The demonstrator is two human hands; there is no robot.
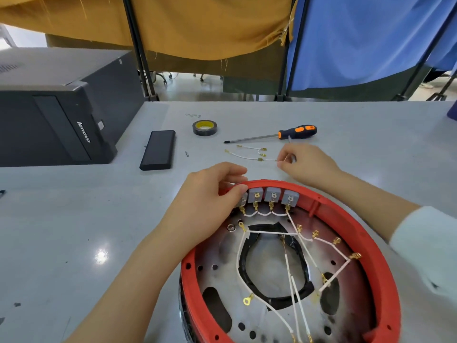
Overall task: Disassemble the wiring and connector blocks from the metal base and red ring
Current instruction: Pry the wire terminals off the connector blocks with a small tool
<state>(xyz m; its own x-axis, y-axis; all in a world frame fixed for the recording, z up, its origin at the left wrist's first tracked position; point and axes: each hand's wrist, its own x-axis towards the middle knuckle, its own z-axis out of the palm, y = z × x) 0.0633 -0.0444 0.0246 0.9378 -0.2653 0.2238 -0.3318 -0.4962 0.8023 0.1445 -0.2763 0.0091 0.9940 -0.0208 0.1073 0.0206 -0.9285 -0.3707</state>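
Note:
A red ring [351, 219] surrounds a round metal base [217, 258] at the table's front. Several grey connector blocks [272, 195] stand in a row at the ring's far inner edge. White wires [294, 288] with gold terminals run from them across the base. My left hand [210, 206] grips the leftmost block and the ring's rim there. Behind the ring, my right hand [306, 162] pinches the end of a loose white wire set [249, 154] that lies on the table.
An orange and black screwdriver [274, 135] lies behind the loose wires. A roll of black tape [204, 127] and a flat black box [158, 149] sit to the left. A black computer case [54, 120] lies at the far left. Fabric screens stand behind the table.

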